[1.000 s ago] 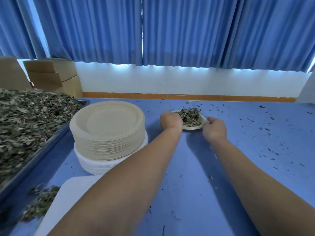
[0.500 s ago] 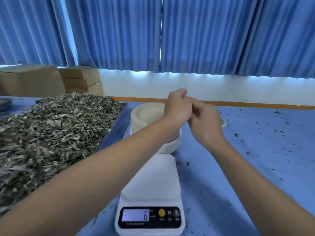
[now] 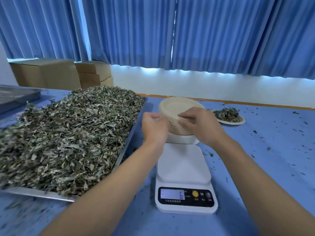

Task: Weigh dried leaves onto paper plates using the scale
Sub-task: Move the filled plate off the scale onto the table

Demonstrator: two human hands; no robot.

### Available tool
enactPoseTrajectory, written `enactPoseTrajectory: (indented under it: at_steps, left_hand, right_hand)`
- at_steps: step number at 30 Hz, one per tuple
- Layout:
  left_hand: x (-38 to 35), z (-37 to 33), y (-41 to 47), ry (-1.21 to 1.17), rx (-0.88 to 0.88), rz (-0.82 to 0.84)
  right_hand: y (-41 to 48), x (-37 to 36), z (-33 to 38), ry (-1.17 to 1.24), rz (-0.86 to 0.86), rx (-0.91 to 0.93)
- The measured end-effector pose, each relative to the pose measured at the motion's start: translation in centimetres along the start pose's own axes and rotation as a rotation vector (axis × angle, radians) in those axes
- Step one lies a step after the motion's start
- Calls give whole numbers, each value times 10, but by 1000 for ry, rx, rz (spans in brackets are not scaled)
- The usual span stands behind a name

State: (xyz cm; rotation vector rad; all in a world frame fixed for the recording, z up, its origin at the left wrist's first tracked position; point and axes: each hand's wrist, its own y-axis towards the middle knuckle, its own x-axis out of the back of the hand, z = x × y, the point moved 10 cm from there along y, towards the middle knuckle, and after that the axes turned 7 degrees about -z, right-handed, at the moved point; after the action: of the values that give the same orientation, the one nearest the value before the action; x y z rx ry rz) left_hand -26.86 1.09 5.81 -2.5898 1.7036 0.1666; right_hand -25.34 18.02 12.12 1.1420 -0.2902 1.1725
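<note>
A stack of paper plates (image 3: 175,106) stands behind the white scale (image 3: 183,167), whose platform is bare and whose display reads minus 6. My right hand (image 3: 200,125) pinches the near rim of the stack's top, fingers above and thumb on the side. Curled against the stack's left rim is my left hand (image 3: 154,127); motion blur hides whether it grips. A metal tray (image 3: 127,147) heaped with dried leaves (image 3: 68,133) lies to the left. One paper plate of leaves (image 3: 229,117) sits at the back right.
Cardboard boxes (image 3: 59,74) stand at the back left under blue curtains. A second grey tray (image 3: 15,96) lies at the far left. Leaf crumbs are scattered over the blue table (image 3: 272,159).
Both hands left the filled plate at the back, met above the plate stack, and now sit apart on the stack's near rim. The view swung left and down.
</note>
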Motion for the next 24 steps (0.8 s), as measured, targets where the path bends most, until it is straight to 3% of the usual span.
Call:
enactPoseTrajectory:
  at_steps: [7, 24]
  left_hand:
    - [-31, 26, -7, -294, 128, 229]
    - [-39, 27, -5, -364, 156, 262]
  right_hand:
    - [6, 4, -8, 96, -16, -54]
    - [15, 3, -14, 188, 24, -111]
